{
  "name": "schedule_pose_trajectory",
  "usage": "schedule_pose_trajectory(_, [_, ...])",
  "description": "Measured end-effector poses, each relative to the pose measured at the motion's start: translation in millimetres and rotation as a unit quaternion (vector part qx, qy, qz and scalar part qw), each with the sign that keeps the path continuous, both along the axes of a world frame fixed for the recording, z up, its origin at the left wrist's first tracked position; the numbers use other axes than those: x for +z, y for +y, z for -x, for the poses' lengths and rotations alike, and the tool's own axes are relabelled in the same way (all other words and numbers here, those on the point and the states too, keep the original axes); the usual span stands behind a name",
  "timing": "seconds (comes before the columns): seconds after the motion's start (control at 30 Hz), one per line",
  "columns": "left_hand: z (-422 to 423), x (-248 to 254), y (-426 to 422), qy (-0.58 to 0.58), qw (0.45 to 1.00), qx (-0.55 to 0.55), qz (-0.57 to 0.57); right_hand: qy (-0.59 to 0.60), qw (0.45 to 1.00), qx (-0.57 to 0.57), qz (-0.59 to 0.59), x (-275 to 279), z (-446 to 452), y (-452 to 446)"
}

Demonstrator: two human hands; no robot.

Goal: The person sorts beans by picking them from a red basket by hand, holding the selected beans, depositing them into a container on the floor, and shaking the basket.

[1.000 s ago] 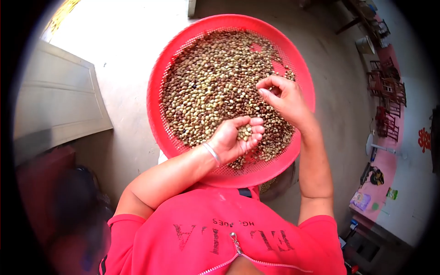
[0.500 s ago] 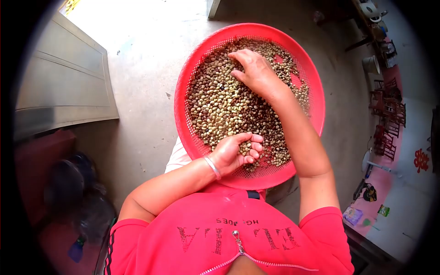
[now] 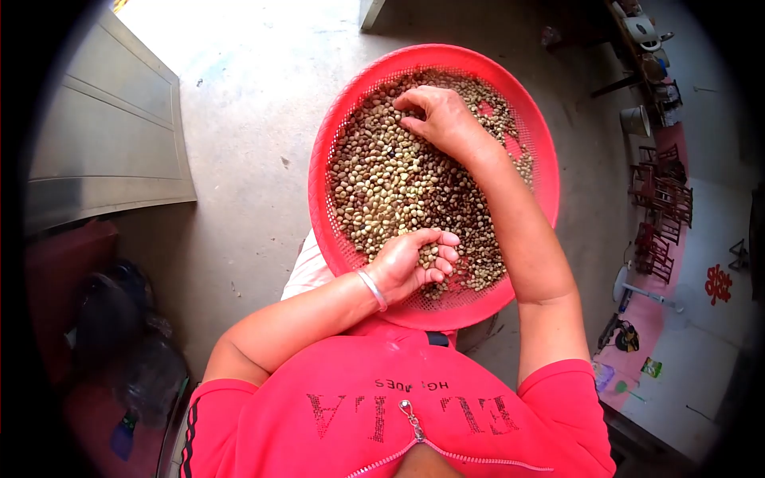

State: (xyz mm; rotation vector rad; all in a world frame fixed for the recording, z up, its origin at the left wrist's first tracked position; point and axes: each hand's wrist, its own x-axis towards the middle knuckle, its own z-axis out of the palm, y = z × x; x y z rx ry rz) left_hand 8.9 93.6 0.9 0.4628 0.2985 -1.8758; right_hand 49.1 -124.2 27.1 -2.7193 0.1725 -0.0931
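Observation:
A round red plastic basket (image 3: 320, 183) with a mesh wall rests on my lap. It holds a thick layer of small beans (image 3: 382, 187), pale tan to dark brown, possibly coffee beans. My left hand (image 3: 416, 259), a bangle at its wrist, is cupped palm up over the near part of the basket, its fingers curled around several beans. Farther off, my right hand (image 3: 434, 119) is low over the beans at the far side. Its fingers are bent, with a gap between thumb and forefinger; nothing shows between them.
A grey metal panel or cabinet (image 3: 119, 127) stands at the left on the concrete floor (image 3: 247, 159). Dark bags (image 3: 151, 374) lie at the lower left. Along the right wall are small red chairs (image 3: 665, 191), a bucket (image 3: 635, 120) and a white fan-like stand (image 3: 649, 296).
My right hand has shifted slightly left over the beans. My left hand keeps its cupped pose with beans in it. The surroundings have shifted a little in view.

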Motion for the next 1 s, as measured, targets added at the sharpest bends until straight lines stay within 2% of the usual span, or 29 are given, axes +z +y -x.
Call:
schedule_pose_trajectory(0.1, [-3,2,1,0.003,1.0,-0.001,0.013,0.034,0.999,-0.008,0.02,1,-6,0])
schedule_pose_trajectory(0.23, [-22,5,-1,0.019,0.997,0.054,0.06,0.048,0.998,-0.038,0.005,6,-6,2])
schedule_pose_trajectory(0.3, [-37,10,-2,0.014,0.994,0.09,0.062,0.084,0.977,-0.13,-0.146,8,2,-2])
schedule_pose_trajectory(0.33, [-44,9,-3,0.024,0.991,0.113,0.068,0.083,0.977,-0.13,-0.148,11,9,-5])
schedule_pose_trajectory(0.37, [-49,11,-4,0.016,0.99,0.133,0.047,0.081,0.928,-0.157,-0.327,14,18,-9])
schedule_pose_trajectory(0.4, [-54,12,-5,0.008,0.988,0.153,0.027,0.076,0.847,-0.179,-0.494,16,27,-11])
schedule_pose_trajectory(0.47, [-59,7,-8,0.077,0.978,0.189,0.04,0.058,0.794,-0.218,-0.564,35,42,3])
schedule_pose_trajectory(0.53, [-59,16,-15,0.069,0.975,0.21,-0.006,0.071,0.799,-0.16,-0.575,39,58,10])
schedule_pose_trajectory(0.6, [-57,6,-17,0.113,0.962,0.248,0.025,0.125,0.786,-0.102,-0.596,55,65,33])
schedule_pose_trajectory(0.67, [-59,16,-17,0.099,0.964,0.247,0.006,0.074,0.882,-0.089,-0.456,61,70,48])
schedule_pose_trajectory(0.7, [-60,6,-16,0.15,0.958,0.243,0.026,0.071,0.884,-0.118,-0.446,72,70,53])
schedule_pose_trajectory(0.73, [-60,9,-16,0.15,0.958,0.243,0.024,0.067,0.886,-0.146,-0.435,82,70,54])
schedule_pose_trajectory(0.77, [-61,14,-16,0.145,0.959,0.241,0.027,0.029,0.919,-0.149,-0.365,79,74,50])
schedule_pose_trajectory(0.9, [-61,15,-12,0.179,0.953,0.238,0.052,-0.039,0.875,-0.201,-0.439,58,90,38])
schedule_pose_trajectory(1.0, [-61,14,-12,0.201,0.948,0.234,0.079,-0.018,0.899,-0.209,-0.383,45,98,36])
